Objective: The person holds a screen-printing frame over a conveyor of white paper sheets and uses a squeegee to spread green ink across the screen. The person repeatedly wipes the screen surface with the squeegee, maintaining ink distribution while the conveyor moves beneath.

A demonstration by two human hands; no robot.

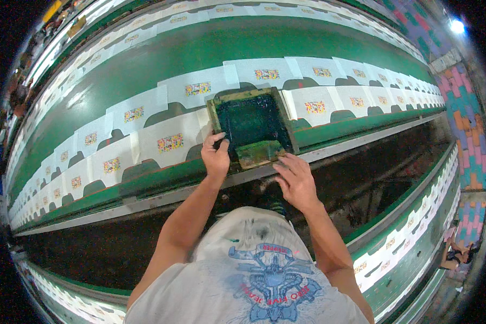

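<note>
A wooden-framed printing screen (288, 127) with dark, ink-stained mesh lies tilted over the near row of printed white pieces. My left hand (216, 155) grips the frame's left side, its thumb over the inner edge. At the near end of the mesh rests a flat green-stained block (260, 153), which looks like a squeegee. My right hand (297, 181) is at the frame's near right corner. Its fingertips touch the edge there, while the thumb stands apart, and I see nothing held in it.
Rows of white pieces with colourful printed patches (170, 142) run along the long green table (162, 59). A pale rail (146, 202) follows its near edge, above a dark gap. Another printed table (399, 264) lies lower right. Coloured paving (470, 129) borders the right side.
</note>
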